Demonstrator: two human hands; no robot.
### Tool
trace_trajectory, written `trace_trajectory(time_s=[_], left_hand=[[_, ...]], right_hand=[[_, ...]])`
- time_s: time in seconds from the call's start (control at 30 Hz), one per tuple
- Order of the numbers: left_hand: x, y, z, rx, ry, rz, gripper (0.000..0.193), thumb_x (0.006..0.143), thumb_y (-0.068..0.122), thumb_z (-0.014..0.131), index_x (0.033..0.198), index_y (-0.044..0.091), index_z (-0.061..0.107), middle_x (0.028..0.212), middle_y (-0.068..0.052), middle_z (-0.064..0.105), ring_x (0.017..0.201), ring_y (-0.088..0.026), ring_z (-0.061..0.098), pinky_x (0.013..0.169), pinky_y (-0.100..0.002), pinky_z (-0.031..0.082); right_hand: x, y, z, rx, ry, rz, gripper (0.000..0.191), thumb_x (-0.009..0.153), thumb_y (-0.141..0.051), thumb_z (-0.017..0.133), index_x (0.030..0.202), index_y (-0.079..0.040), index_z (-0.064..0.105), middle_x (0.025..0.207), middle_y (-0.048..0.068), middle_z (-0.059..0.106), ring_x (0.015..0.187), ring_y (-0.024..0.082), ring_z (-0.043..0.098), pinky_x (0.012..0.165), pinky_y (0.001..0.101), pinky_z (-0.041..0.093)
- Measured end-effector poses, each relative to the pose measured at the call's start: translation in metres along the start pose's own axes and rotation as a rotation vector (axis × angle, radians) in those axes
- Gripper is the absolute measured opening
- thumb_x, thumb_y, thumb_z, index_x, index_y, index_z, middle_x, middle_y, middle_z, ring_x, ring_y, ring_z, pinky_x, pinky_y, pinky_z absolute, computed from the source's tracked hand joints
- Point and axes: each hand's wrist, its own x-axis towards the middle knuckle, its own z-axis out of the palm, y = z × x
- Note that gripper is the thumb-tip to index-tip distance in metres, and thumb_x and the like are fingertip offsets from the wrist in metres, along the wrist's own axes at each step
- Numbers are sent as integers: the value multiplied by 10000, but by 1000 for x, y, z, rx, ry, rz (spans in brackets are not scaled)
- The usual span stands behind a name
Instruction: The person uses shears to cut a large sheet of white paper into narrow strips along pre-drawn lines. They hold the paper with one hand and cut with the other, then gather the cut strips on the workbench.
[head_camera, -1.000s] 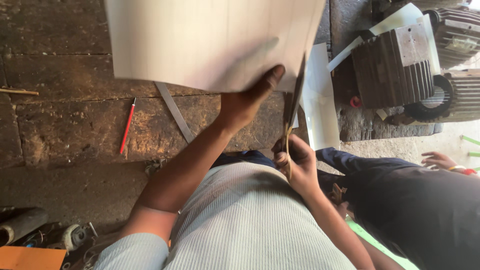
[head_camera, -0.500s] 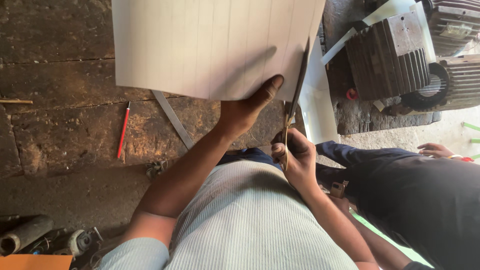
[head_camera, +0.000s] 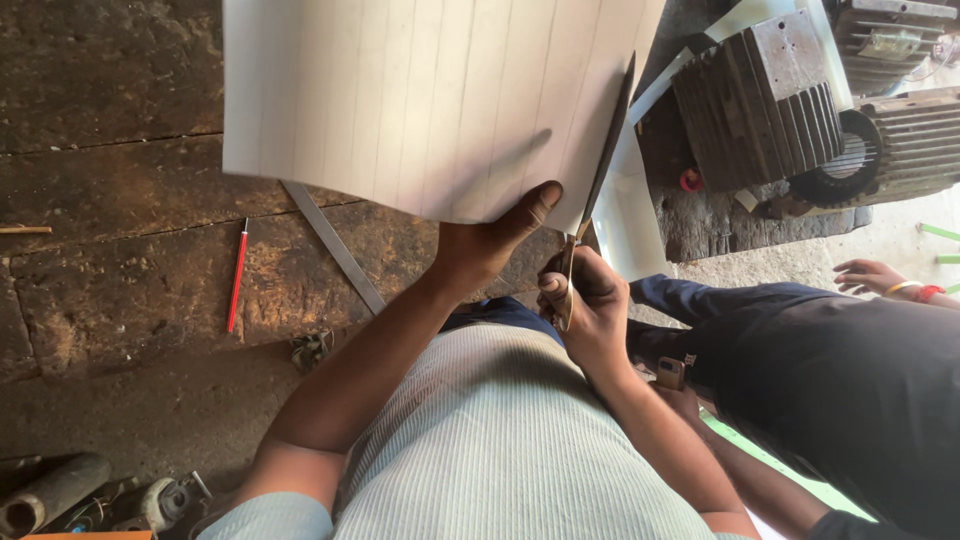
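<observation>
Sheet (head_camera: 420, 100) of thin white ruled material, held in the air above the stone floor (head_camera: 120, 300), judged light and flexible: its near edge bows, so it will likely flop if unsupported. Left hand (head_camera: 485, 245) grips that near edge, thumb on top, close beside the cut line. Right hand (head_camera: 590, 310) is clenched round the handles of scissors (head_camera: 600, 170), blades entering the sheet near its right-hand edge. Support near the blades seems best

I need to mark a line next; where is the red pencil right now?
In the head view the red pencil lies on the worn wooden bench, left of the metal ruler and well left of the left hand.
</observation>
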Motion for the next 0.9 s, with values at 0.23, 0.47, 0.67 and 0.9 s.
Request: trace_trajectory(time_s=[0.23,0.47,0.67,0.9], left_hand=[[-6,-3,0,47,-62,-75,542,997,263,754,1463,46,582,1173,-93,748,1038,-147,730,908,-278,631],[-10,-10,1,42,-62,-87,535,1000,253,762,1459,38,589,1208,-108,749,1089,-160,725,951,-283,615],[-12,-16,5,-35,-49,-103,458,984,216,775,1364,5,631,1124,-111,759,1017,-171,766,875,-289,665],[-22,-22,13,-74,-68,-145,427,982,150,762,1353,-10,623,1099,-106,743,975,-157,742,830,-281,646]], right_hand=[[7,-8,-2,120,52,-19,406,946,-371,783,1075,-3,672,840,0,667,700,40,623,609,192,516],[5,-4,0,54,73,-27,396,959,-355,788,1039,15,671,766,4,639,653,35,571,582,194,461],[7,-3,2,136,75,-5,380,953,-349,768,1044,5,666,777,7,659,642,46,605,563,201,498],[16,-5,-6,148,141,-11,355,996,-367,733,1030,-20,665,779,-20,631,659,37,600,577,193,489]])
